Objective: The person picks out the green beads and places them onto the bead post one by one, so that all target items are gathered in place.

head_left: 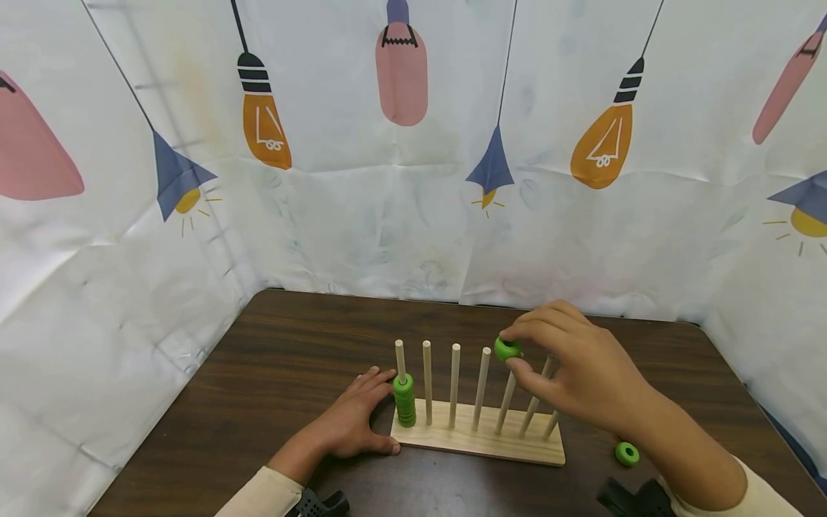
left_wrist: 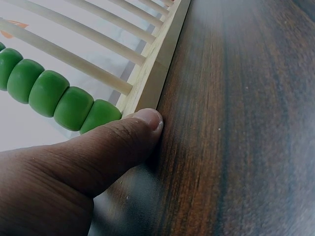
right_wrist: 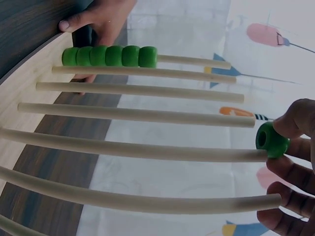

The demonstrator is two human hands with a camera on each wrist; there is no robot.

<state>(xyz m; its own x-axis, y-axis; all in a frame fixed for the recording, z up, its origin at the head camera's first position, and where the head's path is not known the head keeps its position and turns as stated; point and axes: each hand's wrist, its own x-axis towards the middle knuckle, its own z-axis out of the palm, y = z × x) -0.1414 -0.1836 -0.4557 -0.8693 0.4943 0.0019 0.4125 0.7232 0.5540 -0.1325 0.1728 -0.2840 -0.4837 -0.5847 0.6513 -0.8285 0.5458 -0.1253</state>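
Observation:
A wooden peg stand has a row of upright pegs on a pale base. Several green beads are stacked on its leftmost peg. My left hand rests at the base's left end, thumb against the front corner and fingers spread toward the back; the left wrist view shows the thumb touching the base edge. Above the pegs on the right, my right hand pinches one green bead between thumb and fingers. In the right wrist view that bead is close to a peg's tip, its hole facing the pegs.
One loose green bead lies on the dark wooden table, right of the stand and near my right forearm. A white cloth printed with lamps and bulbs hangs behind the table and along its sides.

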